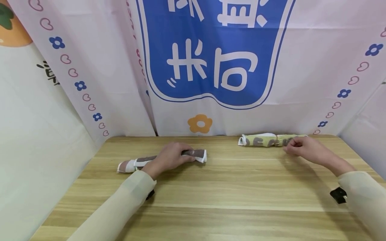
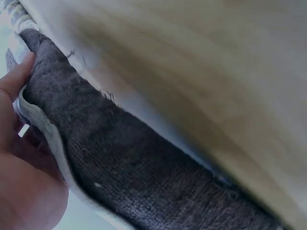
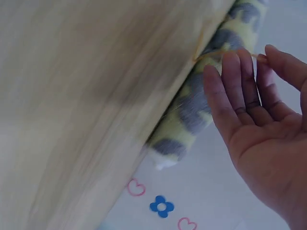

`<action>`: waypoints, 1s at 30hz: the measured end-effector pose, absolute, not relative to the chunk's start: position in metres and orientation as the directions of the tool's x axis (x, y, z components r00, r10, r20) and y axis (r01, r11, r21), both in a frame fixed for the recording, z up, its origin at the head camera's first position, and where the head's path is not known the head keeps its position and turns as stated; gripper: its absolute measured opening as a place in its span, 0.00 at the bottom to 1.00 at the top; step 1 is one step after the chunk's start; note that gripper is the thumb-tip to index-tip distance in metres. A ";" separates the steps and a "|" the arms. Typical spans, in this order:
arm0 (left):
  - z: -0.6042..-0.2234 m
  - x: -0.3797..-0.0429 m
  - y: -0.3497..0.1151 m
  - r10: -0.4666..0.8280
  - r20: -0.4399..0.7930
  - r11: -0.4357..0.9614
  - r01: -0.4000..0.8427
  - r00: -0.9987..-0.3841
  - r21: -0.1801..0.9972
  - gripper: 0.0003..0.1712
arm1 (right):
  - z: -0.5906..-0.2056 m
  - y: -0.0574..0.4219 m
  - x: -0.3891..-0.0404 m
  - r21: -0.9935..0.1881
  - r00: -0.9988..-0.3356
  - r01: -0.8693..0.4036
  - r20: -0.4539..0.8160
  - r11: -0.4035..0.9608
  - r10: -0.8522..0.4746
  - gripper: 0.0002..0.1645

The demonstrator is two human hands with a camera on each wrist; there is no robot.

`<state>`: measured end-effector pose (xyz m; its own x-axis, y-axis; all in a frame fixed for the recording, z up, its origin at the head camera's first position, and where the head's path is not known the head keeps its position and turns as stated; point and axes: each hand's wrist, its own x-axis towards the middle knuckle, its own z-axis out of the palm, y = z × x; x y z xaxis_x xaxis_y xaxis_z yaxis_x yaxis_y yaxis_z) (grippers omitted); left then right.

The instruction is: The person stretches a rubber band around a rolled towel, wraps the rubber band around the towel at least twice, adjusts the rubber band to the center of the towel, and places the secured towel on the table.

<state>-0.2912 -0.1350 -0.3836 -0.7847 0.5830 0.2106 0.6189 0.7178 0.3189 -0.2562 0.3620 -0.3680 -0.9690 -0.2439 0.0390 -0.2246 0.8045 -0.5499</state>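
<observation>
White sheeting [image 1: 30,113] first, far left, draped beside and behind the bench [image 1: 211,194], an orange printed shape [image 1: 16,30] at the top, then a slanting line of hearts and blue flowers [image 1: 80,85]. Down to the wood grain, and straight to the brown-and-white roll [image 1: 198,154] of cloth, lying at a slight slant on the left half, right end a touch farther back. In from a cream left sleeve [image 1: 120,201], over the middle of that cloth, the left grip [image 1: 170,155], clasped on it, thumb on the near side; from the left wrist, close-up, dark pile and a pale, wavy edge. Just under the cuff, a small black piece [image 1: 150,194], partly hidden. Up to centre: a big blue panel [image 1: 208,33] with white characters, and below, an orange flower [image 1: 200,124]. Across to the right, well apart from the first, the yellow-green roll [image 1: 259,140], grey-marked, along the back edge. Near its right end, the right grip [image 1: 307,150], pinching a thin yellow band [image 3: 209,54] drawn across the cloth; whether all the way round, impossible to tell. Farther right, another black piece [image 1: 338,195], then the right sleeve [image 1: 362,190].
</observation>
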 end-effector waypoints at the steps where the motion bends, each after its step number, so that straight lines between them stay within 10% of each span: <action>1: -0.382 -0.291 -0.134 0.588 0.211 0.713 0.623 -0.781 0.320 0.16 | -0.366 0.359 -0.255 -0.580 -0.968 -0.224 0.040 0.783 -0.247 0.12; 11: -0.368 -0.282 -0.123 0.604 0.225 0.699 0.644 -0.765 0.312 0.20 | -0.357 0.333 -0.248 -0.845 -0.969 -0.154 0.029 0.513 -0.244 0.16; 30: -0.363 -0.271 -0.105 0.473 0.291 0.671 0.554 -0.832 0.493 0.18 | -0.342 0.288 -0.242 -0.872 -0.981 -0.156 0.081 0.464 -0.178 0.25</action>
